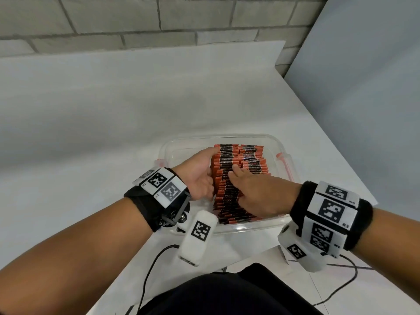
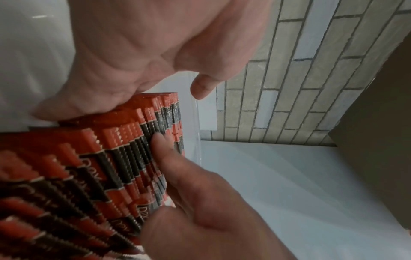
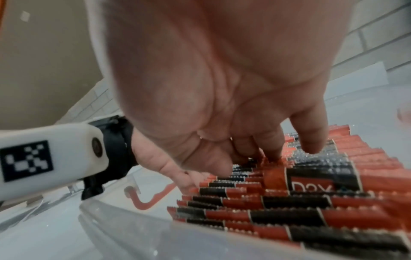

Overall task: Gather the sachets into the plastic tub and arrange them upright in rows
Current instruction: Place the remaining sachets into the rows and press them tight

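Pressing flat along the left flank of the sachets (image 1: 238,178), the left hand (image 1: 200,176) braces the block with straight fingers, gripping nothing. The right hand (image 1: 261,194) lies over the near top edges, fingers extended and dipping between packets, also grasping nothing. Both rows run near to far in the right part of the plastic tub (image 1: 179,144), directly beneath the right hand, which is nearer.

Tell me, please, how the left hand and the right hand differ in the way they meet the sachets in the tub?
The left hand braces the left side of the sachets, palm inward; the right hand lies over their top edges, palm down. The left thumb reaches the far end of the row; the right fingers dig between sachets mid-row. Both are inside the plastic tub, and neither lifts a sachet.
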The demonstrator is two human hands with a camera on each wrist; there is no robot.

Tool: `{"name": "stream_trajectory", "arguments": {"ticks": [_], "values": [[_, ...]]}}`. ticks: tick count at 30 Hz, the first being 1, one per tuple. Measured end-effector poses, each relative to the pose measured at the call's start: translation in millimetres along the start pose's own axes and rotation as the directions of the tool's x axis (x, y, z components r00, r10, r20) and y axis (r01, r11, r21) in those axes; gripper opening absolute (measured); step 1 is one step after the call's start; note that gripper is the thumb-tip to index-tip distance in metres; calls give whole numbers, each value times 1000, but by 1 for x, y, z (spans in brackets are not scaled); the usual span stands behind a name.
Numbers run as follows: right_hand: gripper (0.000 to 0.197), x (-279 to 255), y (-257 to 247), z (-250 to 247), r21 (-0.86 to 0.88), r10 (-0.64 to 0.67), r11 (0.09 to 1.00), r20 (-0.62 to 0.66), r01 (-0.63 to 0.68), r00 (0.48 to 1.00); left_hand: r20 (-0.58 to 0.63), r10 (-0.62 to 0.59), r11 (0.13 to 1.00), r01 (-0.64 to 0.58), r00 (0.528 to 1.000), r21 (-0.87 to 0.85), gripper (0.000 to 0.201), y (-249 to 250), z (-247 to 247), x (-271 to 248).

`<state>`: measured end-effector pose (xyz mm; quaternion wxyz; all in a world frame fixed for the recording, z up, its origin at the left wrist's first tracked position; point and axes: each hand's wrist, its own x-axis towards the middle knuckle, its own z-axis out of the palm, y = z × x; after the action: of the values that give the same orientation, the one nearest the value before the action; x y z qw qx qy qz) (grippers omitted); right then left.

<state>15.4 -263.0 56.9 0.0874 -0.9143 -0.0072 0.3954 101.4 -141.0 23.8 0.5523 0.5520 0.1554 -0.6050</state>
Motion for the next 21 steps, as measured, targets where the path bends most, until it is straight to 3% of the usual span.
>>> {"name": "stream_trajectory", "arguments": {"ticks": [5, 8, 15, 21], "values": [[67, -3, 3, 2, 15, -13, 1000, -38, 13, 999, -77, 1, 999, 3, 997, 39, 54, -1, -1, -1], [65, -9, 2, 9, -51, -9, 999, -26, 7, 1000, -60, 12, 1000, -11, 998, 23, 80, -3, -4, -3], [65, -10, -3, 12, -103, 2, 995, 19, 0, 1000, 33, -1, 1000, 1, 999, 1, 51, -3, -4, 1], [68, -8, 0, 17, -101, 8, 995, 24, -5, 1000, 45, 13, 1000, -13, 999, -11, 54, -4, -3, 3]]}}
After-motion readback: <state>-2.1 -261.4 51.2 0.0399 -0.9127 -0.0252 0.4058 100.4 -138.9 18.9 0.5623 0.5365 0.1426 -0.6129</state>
